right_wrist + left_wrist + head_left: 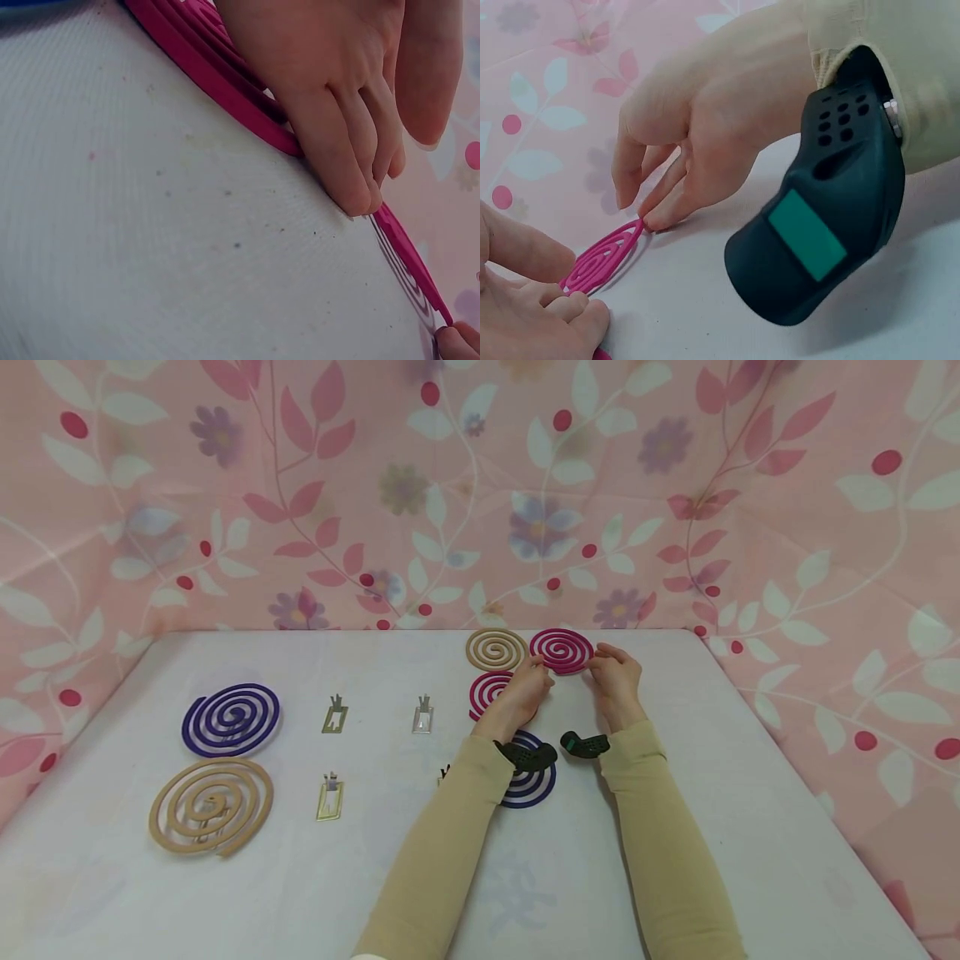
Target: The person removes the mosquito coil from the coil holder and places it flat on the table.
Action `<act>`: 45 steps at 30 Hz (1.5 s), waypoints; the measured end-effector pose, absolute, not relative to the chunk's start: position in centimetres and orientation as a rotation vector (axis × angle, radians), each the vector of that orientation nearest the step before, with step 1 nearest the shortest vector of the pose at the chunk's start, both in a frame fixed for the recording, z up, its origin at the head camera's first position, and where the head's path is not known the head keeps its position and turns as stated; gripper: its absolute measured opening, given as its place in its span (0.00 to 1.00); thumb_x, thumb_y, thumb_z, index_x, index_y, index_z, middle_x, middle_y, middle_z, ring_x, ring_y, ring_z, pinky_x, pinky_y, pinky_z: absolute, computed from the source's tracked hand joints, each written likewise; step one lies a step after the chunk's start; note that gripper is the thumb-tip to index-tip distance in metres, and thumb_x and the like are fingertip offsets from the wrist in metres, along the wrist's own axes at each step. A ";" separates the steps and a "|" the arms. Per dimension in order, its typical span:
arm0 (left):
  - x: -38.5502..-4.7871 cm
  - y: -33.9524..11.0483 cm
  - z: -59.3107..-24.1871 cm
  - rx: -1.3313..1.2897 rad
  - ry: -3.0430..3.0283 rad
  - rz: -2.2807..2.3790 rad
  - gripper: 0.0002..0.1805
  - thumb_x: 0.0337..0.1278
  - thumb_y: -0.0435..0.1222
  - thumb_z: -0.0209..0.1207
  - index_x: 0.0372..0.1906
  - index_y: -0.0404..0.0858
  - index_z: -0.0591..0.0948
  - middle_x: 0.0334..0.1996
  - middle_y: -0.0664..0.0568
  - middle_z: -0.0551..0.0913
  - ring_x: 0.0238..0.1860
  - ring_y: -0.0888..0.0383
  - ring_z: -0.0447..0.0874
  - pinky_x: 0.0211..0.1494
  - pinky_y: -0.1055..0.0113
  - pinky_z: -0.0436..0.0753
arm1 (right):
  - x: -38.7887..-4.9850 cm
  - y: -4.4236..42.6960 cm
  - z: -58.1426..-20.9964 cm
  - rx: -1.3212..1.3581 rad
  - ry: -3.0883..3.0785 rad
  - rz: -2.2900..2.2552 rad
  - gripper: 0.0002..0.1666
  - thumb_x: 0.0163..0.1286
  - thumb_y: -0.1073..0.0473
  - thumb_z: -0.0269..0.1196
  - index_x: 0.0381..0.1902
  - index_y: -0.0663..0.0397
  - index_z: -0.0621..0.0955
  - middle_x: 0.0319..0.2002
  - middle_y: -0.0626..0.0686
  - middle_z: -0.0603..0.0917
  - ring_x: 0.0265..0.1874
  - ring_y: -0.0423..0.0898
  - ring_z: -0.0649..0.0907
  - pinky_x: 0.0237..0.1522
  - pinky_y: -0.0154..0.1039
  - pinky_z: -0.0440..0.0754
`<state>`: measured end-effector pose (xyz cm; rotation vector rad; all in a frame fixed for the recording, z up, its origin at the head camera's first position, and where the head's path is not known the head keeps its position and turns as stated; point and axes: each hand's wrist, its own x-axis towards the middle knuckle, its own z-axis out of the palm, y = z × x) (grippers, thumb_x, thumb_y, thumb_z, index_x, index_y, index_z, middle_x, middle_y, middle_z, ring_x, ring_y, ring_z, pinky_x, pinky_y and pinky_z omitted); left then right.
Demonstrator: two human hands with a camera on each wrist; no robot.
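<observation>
A magenta mosquito coil (562, 649) lies at the far right of the white table, between my two hands. At its left edge, my left hand (521, 695) holds it with thumb and fingers. Its right edge is pinched by the fingertips of my right hand (618, 687); in the left wrist view the coil (600, 264) looks slightly tilted. Under my left hand and forearm, another magenta coil (486, 696) and a blue coil (527, 799) are partly hidden. A tan coil (495, 650) lies beside the held one.
On the left, a blue coil (231, 720) and a tan coil (210, 806) rest on metal stands. Flat metal stands (335, 717) lie mid-table, one partly behind the left sleeve (442, 852). A floral cloth (480, 493) hangs behind the table (750, 827).
</observation>
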<state>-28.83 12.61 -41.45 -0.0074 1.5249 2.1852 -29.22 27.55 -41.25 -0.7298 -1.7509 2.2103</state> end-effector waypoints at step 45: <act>-28.8 12.9 -41.6 0.035 1.658 2.094 0.37 0.63 0.22 0.44 0.78 0.33 0.51 0.79 0.39 0.49 0.80 0.50 0.43 0.81 0.58 0.50 | -29.7 27.3 -41.0 -0.641 -1.760 2.285 0.32 0.72 0.70 0.50 0.74 0.65 0.63 0.76 0.58 0.61 0.69 0.48 0.68 0.71 0.38 0.69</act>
